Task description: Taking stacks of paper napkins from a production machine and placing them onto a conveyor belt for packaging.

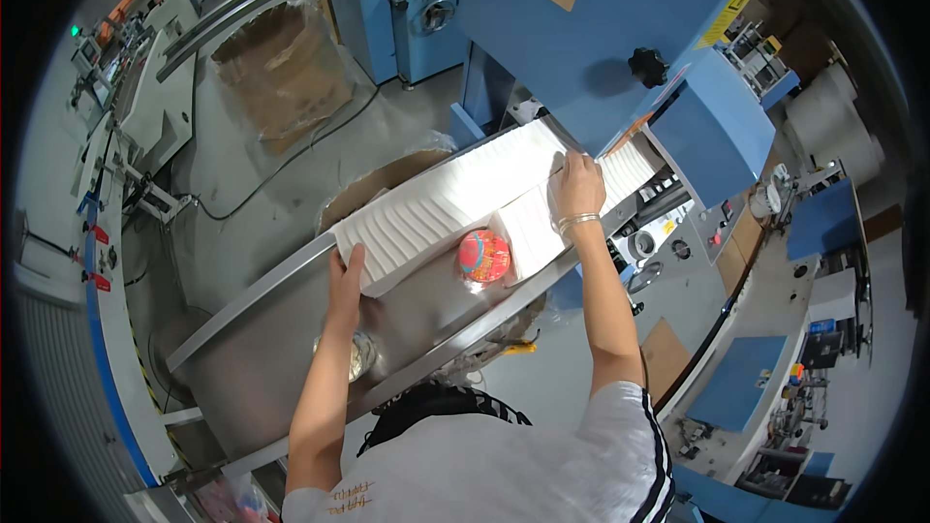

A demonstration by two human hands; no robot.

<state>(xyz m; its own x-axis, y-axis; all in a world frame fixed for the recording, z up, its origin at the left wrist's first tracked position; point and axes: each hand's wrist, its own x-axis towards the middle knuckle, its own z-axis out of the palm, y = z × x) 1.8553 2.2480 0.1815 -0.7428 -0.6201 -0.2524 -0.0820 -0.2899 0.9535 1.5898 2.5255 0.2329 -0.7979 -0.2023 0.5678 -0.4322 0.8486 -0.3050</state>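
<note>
A long row of white folded paper sheets [441, 196] lies slantwise along a metal trough. My left hand [345, 283] is closed on its near left end, thumb showing at the side. At the far right end my right hand [579, 186], with a bangle on the wrist, is curled down on the paper; its fingertips are partly hidden. Beside the row, under my right wrist, sits a shorter white paper stack [531, 230]. Touching its left end is a round object with a red, patterned top [484, 255]. Partly behind my left forearm is a shiny round roll [360, 353].
The metal trough [262, 383] has raised rails along both sides. A blue machine [601, 48] with a black knob stands at its far end, more white paper at its opening. An open carton [286, 73] lined with plastic stands on the floor, near a cable. Workbenches line the right.
</note>
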